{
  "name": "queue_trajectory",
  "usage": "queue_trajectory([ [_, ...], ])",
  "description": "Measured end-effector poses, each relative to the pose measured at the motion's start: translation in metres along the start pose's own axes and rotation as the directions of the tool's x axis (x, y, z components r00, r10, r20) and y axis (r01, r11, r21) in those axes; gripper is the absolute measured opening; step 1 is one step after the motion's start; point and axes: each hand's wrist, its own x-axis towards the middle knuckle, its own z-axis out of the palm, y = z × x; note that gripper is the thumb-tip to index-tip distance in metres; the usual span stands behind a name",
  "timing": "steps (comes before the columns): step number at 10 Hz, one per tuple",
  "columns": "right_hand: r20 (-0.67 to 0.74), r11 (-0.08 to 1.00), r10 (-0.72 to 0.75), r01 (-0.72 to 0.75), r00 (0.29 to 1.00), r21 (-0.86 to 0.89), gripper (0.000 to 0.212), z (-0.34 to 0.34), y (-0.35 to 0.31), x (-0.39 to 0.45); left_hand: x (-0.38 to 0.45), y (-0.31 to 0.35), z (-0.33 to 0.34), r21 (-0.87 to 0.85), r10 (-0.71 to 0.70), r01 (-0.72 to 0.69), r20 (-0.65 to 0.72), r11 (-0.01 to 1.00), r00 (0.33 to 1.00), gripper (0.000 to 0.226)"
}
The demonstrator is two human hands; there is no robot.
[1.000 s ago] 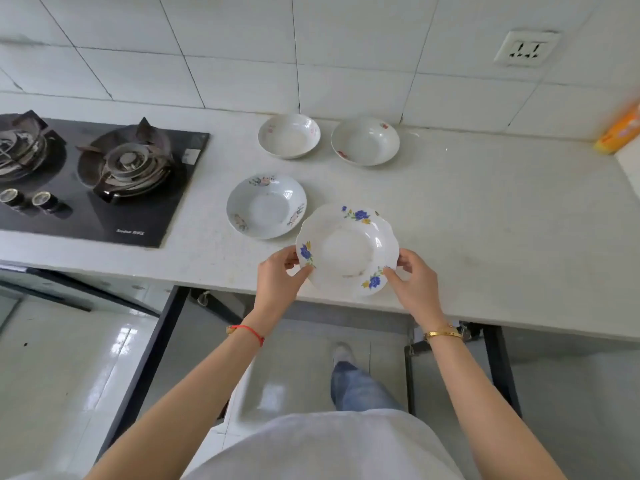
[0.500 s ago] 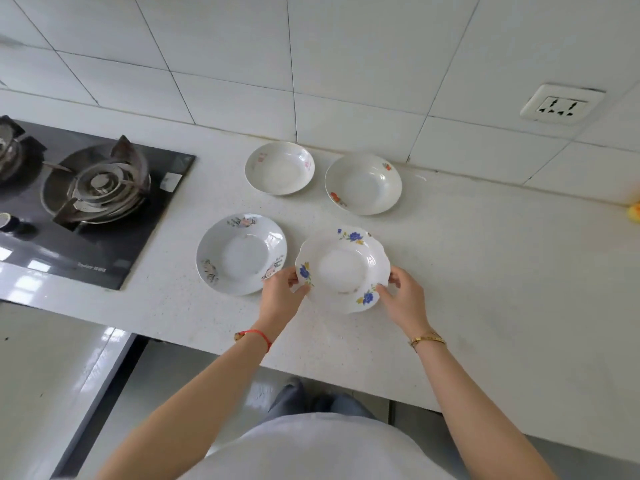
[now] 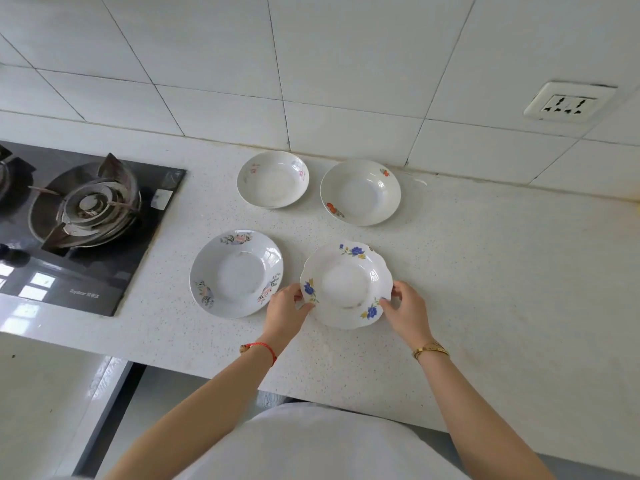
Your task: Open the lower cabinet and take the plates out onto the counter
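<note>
A white scalloped plate with blue flowers (image 3: 346, 285) rests on the speckled white counter (image 3: 485, 289). My left hand (image 3: 285, 310) pinches its left rim and my right hand (image 3: 405, 311) pinches its right rim. To its left lies a pale plate with faded flowers (image 3: 236, 273). Behind stand two more: a plate with pink flowers (image 3: 273, 179) and a plate with orange marks (image 3: 360, 192). The lower cabinet is out of sight under the counter edge.
A black gas hob (image 3: 79, 223) with a burner takes up the counter's left part. White wall tiles rise behind, with a power socket (image 3: 568, 102) at the upper right. Bare counter stretches to the right of the plates.
Both hands carried the blue-flowered plate from the counter's front edge further in and set it down beside the pale plate. The view has risen, hiding the cabinet below.
</note>
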Motion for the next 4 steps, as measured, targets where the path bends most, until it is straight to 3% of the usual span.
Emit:
queue_trajectory([
  [2, 0.018, 0.999, 0.016, -0.015, 1.000, -0.031, 0.037, 0.000, 0.000, 0.000, 0.001, -0.004, 0.002, 0.016, 0.003, -0.003, -0.001, 1.000, 1.000, 0.034],
  [4, -0.074, 0.983, -0.046, 0.032, 0.996, -0.184, 0.049, -0.009, -0.005, -0.001, 0.001, 0.001, -0.017, 0.145, 0.083, -0.076, -0.041, 0.987, 0.996, 0.046],
])
